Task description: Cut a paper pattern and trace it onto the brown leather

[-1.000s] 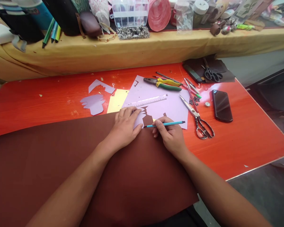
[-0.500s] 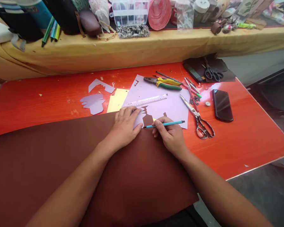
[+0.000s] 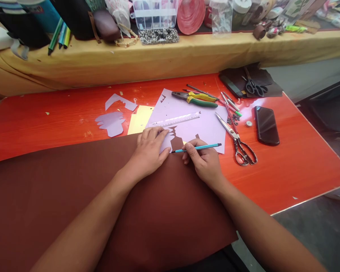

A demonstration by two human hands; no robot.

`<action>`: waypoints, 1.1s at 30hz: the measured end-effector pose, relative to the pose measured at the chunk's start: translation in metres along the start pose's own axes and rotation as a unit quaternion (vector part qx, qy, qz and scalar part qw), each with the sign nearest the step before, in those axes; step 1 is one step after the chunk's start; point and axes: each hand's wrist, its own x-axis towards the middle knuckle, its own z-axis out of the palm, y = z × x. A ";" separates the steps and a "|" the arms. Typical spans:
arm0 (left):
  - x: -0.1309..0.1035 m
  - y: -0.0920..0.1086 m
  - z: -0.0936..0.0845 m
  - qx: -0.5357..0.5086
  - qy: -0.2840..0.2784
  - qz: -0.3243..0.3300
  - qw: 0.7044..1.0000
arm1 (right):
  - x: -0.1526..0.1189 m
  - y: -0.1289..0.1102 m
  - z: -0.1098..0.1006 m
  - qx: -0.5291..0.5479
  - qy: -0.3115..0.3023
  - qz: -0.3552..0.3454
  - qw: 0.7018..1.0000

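My left hand (image 3: 147,151) lies flat with fingers stretched, pressing a small lilac paper template (image 3: 166,143) onto a large brown sheet (image 3: 73,189) that looks like leather. My right hand (image 3: 202,160) pinches a slim blue pen (image 3: 200,148), held nearly level. Its dark tip touches or hovers at the template's lower right edge, close to my left thumb; which one I cannot tell. Part of the template is hidden under my left fingers. Beyond both hands lie a lilac paper sheet (image 3: 206,126) and a clear ruler (image 3: 175,119).
Pliers (image 3: 198,99), scissors (image 3: 238,143), several pens and a black phone (image 3: 266,125) lie on the red table (image 3: 306,170). Cut paper pieces (image 3: 112,124) and yellow paper (image 3: 141,118) are at the left. Dark-handled scissors (image 3: 255,87) rest at the back right. A cluttered yellow-draped shelf (image 3: 158,56) runs behind.
Both hands, the pen and the template hold practically the same position. The view has shifted very slightly.
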 end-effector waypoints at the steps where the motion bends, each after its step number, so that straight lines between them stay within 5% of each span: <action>1: 0.000 0.000 0.000 -0.001 0.001 0.001 1.000 | 0.000 0.000 0.000 0.001 0.000 -0.001 1.000; 33: 0.000 -0.002 0.002 0.002 0.005 0.005 1.000 | 0.001 -0.001 0.000 -0.002 0.011 0.004 1.000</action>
